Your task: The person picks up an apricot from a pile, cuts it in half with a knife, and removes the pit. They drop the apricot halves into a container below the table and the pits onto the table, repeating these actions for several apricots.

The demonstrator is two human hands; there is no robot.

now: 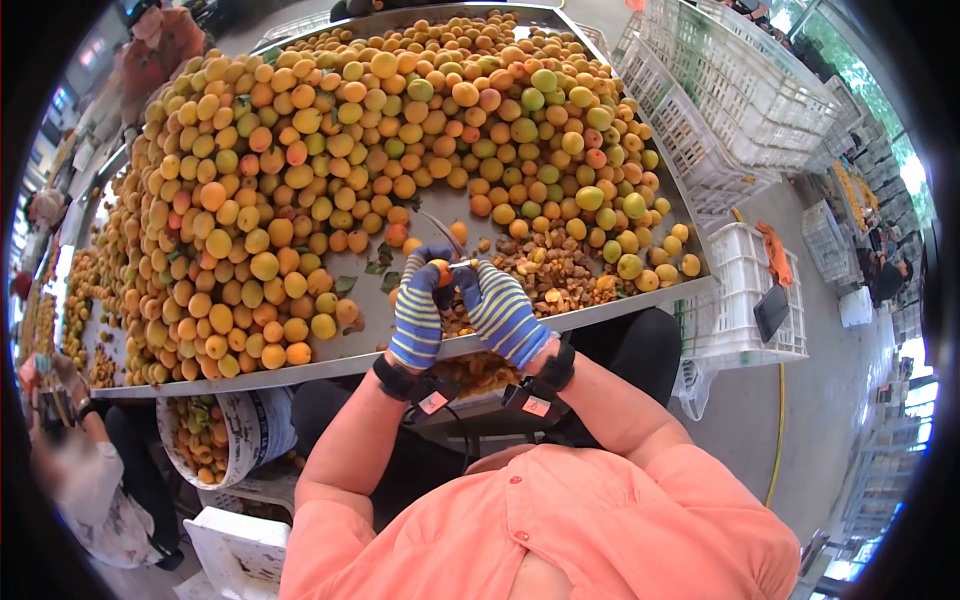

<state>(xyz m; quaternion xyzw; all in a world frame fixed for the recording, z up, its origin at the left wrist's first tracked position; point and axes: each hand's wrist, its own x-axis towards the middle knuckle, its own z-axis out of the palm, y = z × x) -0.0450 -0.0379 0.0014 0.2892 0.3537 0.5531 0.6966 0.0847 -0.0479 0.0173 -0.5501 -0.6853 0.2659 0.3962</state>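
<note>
My left hand (420,305), in a blue-and-yellow striped glove, is closed around an apricot (441,270), of which only a small orange part shows. My right hand (500,305), gloved the same way, is closed on a knife; the knife's curved blade (443,230) points up and to the left above both hands. Both hands meet just over the near edge of the metal table (385,335). Apricot pits and scraps (550,268) lie beside my right hand. A large heap of whole apricots (330,150) spreads beyond my hands.
Below the table edge are cut apricot pieces (480,372). A white bucket of apricots (235,425) lies tilted at left. White crates (735,250) stand at right, with stacked crates (740,90) behind. Other people (90,480) are at the left.
</note>
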